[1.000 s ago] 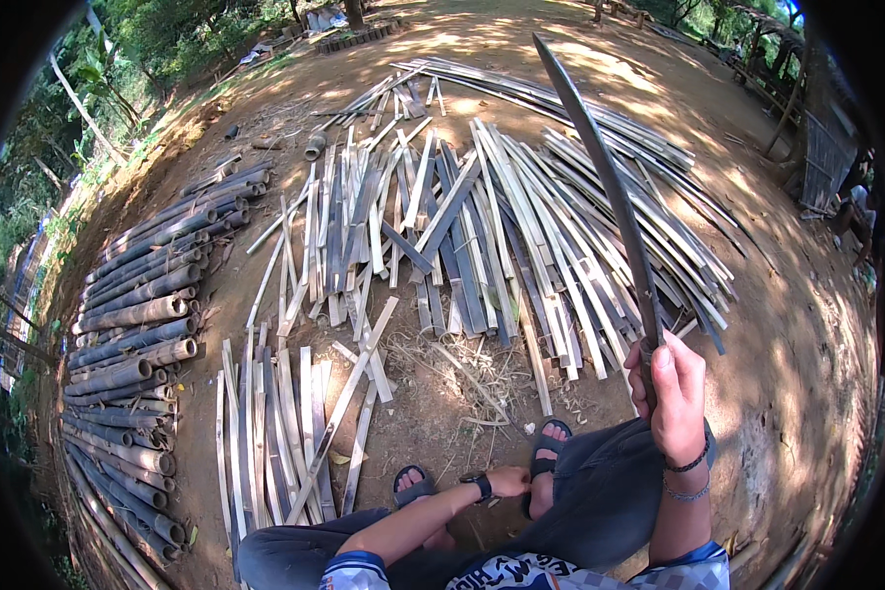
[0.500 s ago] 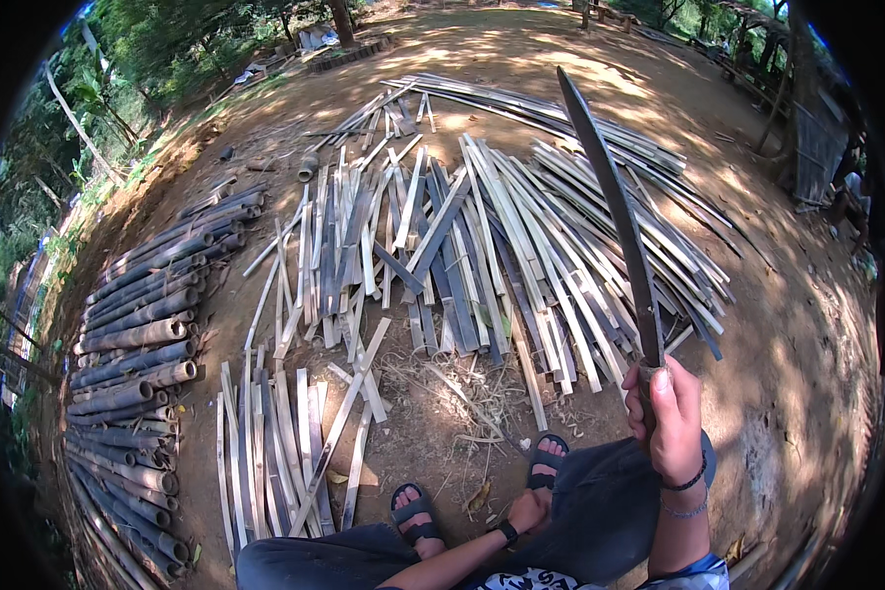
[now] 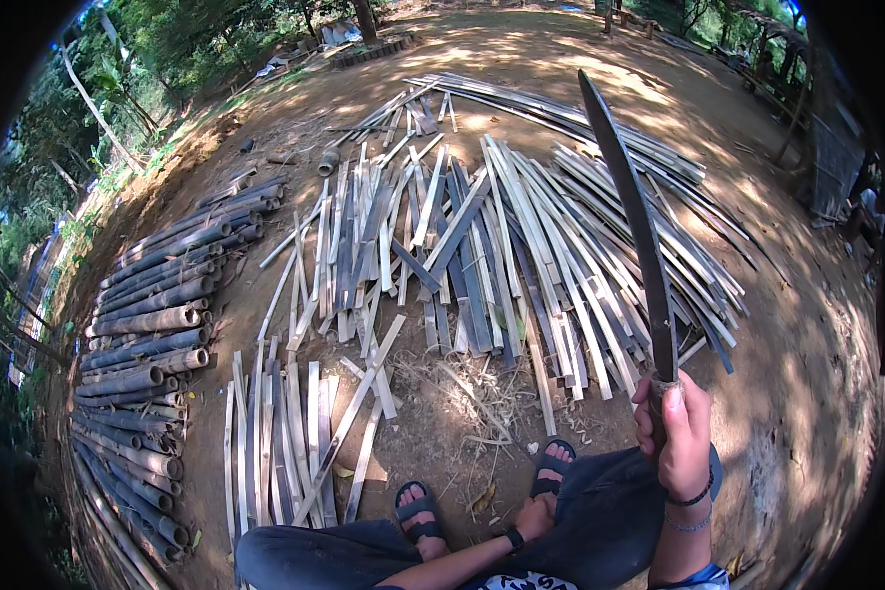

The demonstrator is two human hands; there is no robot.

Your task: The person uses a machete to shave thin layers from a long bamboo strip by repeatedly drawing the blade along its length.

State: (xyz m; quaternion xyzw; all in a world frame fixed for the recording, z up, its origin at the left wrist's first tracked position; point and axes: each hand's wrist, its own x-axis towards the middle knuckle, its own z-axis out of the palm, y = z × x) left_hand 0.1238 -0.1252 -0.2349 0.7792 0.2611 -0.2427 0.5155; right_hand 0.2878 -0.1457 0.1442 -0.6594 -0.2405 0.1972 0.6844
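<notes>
A long, dark-bladed machete (image 3: 631, 202) stands nearly upright at the right, tip up and leaning a little left. My right hand (image 3: 682, 433) is closed round its handle, the thumb lying along the grip near the blade. My left hand (image 3: 536, 517) rests low against my right trouser leg, just behind the sandalled foot. Its fingers are mostly hidden there. Beyond the blade lies a broad pile of split bamboo strips (image 3: 521, 231), pale on one face and dark on the other. A smaller bundle of bamboo strips (image 3: 280, 442) lies before my left knee.
Whole bamboo poles (image 3: 157, 320) lie stacked along the left. Thin shavings (image 3: 472, 403) litter the dirt in front of my sandals (image 3: 421, 511). More long strips (image 3: 560, 113) lie at the back. Trees edge the far left, and a sheeted shelter (image 3: 836, 162) stands at the far right.
The whole scene has shifted slightly right in the view. The machete stays raised in my right hand, its tip a little further right. My left hand keeps its place at the leg.
</notes>
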